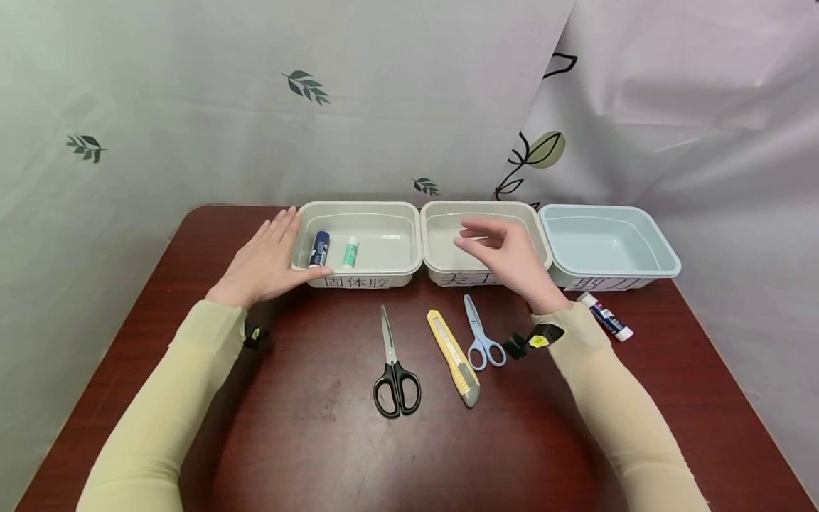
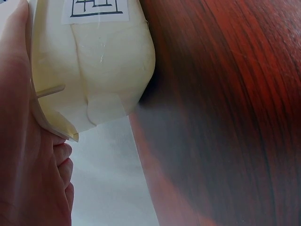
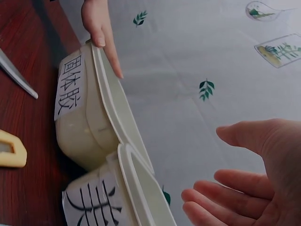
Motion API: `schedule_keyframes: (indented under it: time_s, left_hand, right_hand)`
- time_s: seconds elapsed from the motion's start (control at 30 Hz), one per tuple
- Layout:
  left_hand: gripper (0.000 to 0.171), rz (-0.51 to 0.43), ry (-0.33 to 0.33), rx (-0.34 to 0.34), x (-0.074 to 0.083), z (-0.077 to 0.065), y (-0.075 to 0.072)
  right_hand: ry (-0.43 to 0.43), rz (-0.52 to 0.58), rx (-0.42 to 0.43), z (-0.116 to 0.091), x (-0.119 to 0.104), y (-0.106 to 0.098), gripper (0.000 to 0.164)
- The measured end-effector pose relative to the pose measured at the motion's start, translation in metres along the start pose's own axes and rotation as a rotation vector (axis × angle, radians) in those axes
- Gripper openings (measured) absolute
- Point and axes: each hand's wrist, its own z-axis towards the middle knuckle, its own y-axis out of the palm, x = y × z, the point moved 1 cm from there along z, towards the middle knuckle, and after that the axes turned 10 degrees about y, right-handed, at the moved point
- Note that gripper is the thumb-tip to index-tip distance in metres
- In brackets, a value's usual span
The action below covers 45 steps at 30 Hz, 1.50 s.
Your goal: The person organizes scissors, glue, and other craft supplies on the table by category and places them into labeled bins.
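My left hand [image 1: 265, 257] rests on the left end of the left cream bin [image 1: 399, 267], fingers straight along its side and thumb over the front rim. Inside that bin are a dark blue glue stick [image 1: 320, 248] and a smaller green and white glue stick [image 1: 350, 252]. Over the middle cream bin [image 1: 435, 242] hovers my right hand [image 1: 512, 257], palm turned left, its fingers loosely bent and a gap between thumb and fingertips. Nothing is in its grasp. In the right wrist view, the right hand's fingers [image 3: 225, 197] show beside the labelled bins.
A light blue bin [image 1: 665, 267] stands at the right end of the row. Before the bins lie black-handled scissors [image 1: 395, 384], a yellow utility knife [image 1: 456, 359] and blue scissors [image 1: 480, 334]. Another glue stick [image 1: 604, 316] lies beside the right sleeve, and a patterned cloth [image 1: 384, 107] hangs behind.
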Motion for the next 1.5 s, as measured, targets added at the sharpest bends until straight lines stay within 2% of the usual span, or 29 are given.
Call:
schedule_keyframes:
  time_s: [0.33,0.67,0.87,1.1,1.5]
  left_hand:
    - [0.12,0.001,0.002,0.006,-0.001,0.0,0.001]
    - [0.12,-0.002,-0.006,0.007,-0.002,0.0,0.002]
    - [0.12,-0.003,-0.005,0.003,-0.001,0.0,0.001]
    - [0.12,-0.001,-0.003,-0.001,-0.001,0.001,0.001]
    - [0.12,-0.005,-0.007,0.011,-0.001,0.0,0.002]
  right_hand:
    - [0.033,-0.029,0.055,-0.011,0.008,-0.016,0.046]
    - [0.062,-0.029,0.075,-0.021,0.016,-0.028,0.046]
    - [0.113,0.009,0.074,-0.027,0.019,-0.037,0.048]
    - [0.092,-0.074,0.12,-0.033,0.022,-0.05,0.046]
    - [0.104,-0.088,0.183,-0.043,0.032,-0.069,0.042]
